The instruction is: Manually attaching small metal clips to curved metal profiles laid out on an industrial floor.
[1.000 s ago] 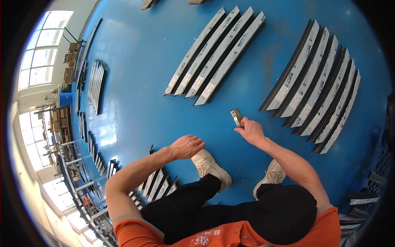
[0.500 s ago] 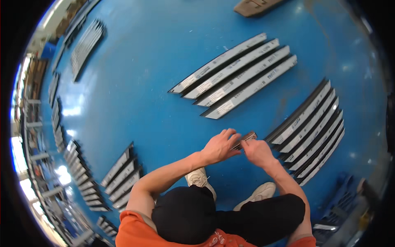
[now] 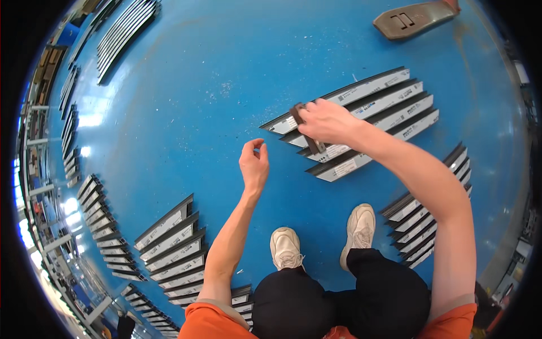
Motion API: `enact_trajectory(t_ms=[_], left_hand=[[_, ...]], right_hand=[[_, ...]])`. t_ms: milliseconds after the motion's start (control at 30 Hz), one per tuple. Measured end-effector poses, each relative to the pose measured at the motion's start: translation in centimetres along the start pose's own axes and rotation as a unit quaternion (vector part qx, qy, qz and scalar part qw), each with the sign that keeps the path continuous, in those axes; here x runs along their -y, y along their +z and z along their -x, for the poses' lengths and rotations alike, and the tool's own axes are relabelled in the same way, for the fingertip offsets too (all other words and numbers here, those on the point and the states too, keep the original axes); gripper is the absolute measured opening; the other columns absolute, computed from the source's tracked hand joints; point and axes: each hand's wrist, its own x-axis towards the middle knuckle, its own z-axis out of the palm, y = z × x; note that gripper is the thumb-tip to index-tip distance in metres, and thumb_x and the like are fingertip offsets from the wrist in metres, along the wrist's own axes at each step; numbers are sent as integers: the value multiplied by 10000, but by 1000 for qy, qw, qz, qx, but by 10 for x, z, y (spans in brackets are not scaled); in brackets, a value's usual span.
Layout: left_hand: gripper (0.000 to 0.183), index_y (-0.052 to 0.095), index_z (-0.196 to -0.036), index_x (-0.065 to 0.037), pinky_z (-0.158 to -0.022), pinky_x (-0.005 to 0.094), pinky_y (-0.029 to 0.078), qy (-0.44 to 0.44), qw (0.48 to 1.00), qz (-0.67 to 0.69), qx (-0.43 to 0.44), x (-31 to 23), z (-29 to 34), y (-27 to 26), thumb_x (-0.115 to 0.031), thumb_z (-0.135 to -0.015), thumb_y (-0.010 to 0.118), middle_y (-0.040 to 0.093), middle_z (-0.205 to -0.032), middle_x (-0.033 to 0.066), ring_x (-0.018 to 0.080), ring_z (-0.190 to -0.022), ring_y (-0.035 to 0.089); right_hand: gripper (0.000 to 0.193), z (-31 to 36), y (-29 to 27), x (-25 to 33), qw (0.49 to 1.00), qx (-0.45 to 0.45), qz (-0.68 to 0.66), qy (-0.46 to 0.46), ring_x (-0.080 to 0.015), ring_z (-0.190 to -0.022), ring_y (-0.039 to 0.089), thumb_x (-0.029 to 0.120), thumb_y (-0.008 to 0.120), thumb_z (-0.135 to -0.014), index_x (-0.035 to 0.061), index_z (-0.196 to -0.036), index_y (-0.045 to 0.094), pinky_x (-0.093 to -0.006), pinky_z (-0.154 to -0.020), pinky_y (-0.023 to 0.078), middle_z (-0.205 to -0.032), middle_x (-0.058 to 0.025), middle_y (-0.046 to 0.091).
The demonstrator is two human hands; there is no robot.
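Observation:
My right hand (image 3: 327, 120) is closed around a short dark-brown bar (image 3: 316, 146), whose two ends stick out past the fingers. It is over the left ends of several dark-edged metal profiles with pale printed film (image 3: 389, 103), which lie side by side on the blue floor. The hand hides part of the profiles, so whether the bar touches them I cannot tell. Left of these profiles, my left hand (image 3: 254, 164) hovers over bare floor. Its fingers are loosely curled, the thumb stands a little apart, and nothing shows in it.
More profiles lie in groups at the right (image 3: 420, 226), near my left forearm (image 3: 175, 254), along the left (image 3: 104, 226) and at the far left (image 3: 127, 34). A brown flat-topped object (image 3: 415, 21) sits at the far right. Pale specks dot the blue floor (image 3: 226, 90).
Both hands were together on the bar in front of my feet. My left hand has let go and moved left; my right hand has carried the bar forward over the profiles.

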Motion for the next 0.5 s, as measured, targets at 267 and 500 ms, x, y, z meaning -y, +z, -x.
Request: enact_trajectory(t_ms=[267,500], left_hand=[[148,694,-1050,-24,-643,316,504,-14,999,-31,-40,21,-5,9,-77,-916,657,701,-922,88,184,-660,578],[126,704,-1017,-44,-626,320,497,75,974,-198,77,-7,-9,-48,-69,-896,682,678,-895,57,195,-648,574]], right_hand=[[74,-49,68,-3,976,-165,-88,-111,-271,-780,604,168,676,-826,130,-763,674,-395,-653,486,-865,-74,641],[160,-13,86,0,899,-165,-356,193,-303,-700,604,227,654,-929,84,-870,614,-417,-609,490,-805,-85,596]])
